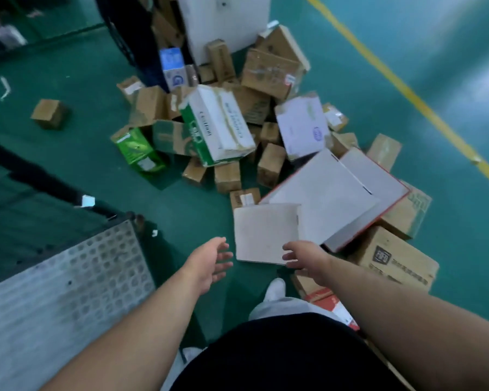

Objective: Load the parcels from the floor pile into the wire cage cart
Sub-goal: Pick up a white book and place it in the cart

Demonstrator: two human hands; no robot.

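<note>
We hold both arms stretched forward and down over the green floor (449, 136). Our left hand (209, 261) is empty, with the palm turned toward the right and the fingers loosely spread. Our right hand (302, 258) is also spread and holds nothing. Its fingers lie over the lower right corner of a flat white parcel (266, 232) in the picture, but we cannot tell if they really touch it. This parcel lies on the floor at the near edge of the pile (237, 114), between our 2 hands and a little beyond them.

Just behind it, 1 large flat white box with red edges (331, 198) rests tilted on brown cartons. Near our right forearm stands a brown carton with dark print (393, 255). Further away in the pile we see a white and green carton (218, 125), a bright green box (136, 148) beside it, and many small brown boxes lying in all directions. 1 small brown box (50, 112) sits alone, well apart on the left.

The wire cage cart (68, 292) is at our lower left, with a grey perforated metal base and a dark frame bar. No parcel shows on the visible part of the base. A yellow line (407, 91) runs across the floor on the right. Below our hands, 1 white shoe (275, 289) is visible.
</note>
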